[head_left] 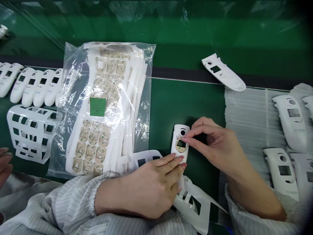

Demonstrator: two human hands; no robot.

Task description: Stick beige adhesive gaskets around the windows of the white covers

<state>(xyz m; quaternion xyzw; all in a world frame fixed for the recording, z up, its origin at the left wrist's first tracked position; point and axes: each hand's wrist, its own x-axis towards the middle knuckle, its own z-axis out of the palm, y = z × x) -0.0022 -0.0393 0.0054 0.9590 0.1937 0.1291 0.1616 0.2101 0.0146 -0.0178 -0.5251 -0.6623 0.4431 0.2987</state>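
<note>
A white plastic device housing (pixel 184 128) with a round hole and a small window lies on the green table in front of me. My left hand (pixel 151 186) rests over its lower end, fingers laid across it and holding it against the table. My right hand (pixel 212 140) pinches the edge of a beige sticker (pixel 181 149) between thumb and index finger. That sticker lies around the housing's window, touching its face. A white cut-out backing sheet (pixel 202 217) sticks out below my left hand, and part of another sheet (pixel 154 154) shows behind it.
A clear bag (pixel 143 130) of sticker sheets stands to the left, a green label on it. Several housings (pixel 39 93) line the left; others (pixel 283 173) lie on foam wrap (pixel 244 120) at right. One housing (pixel 225 73) lies at the back edge. Another person's hand (pixel 4 164) shows at left.
</note>
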